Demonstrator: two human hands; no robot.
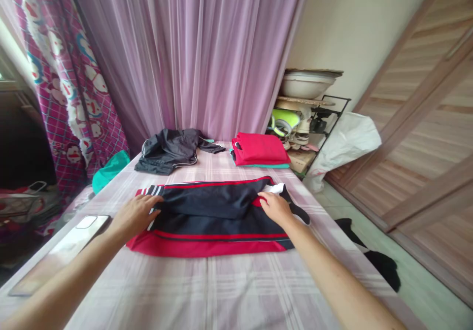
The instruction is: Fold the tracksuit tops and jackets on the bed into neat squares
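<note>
A dark navy jacket (207, 204) with red trim and a red lower panel lies folded in a long strip across the bed. My left hand (138, 212) is at its left end, fingers closed over the cloth by a red, black and white striped band (153, 190). At the other end my right hand (274, 207) pinches the cloth beside a red patch and a white piece (275, 188). A dark loop of fabric sticks out past the right hand. The fingertips of both hands are partly sunk in the folds.
Farther back on the checked bed sheet (207, 290) lie a crumpled black garment (170, 150) and a folded red stack (260, 148). A phone (59, 251) rests by my left forearm. Behind are purple curtains (195, 49), a loaded shelf (306, 123) and a white bag (347, 140).
</note>
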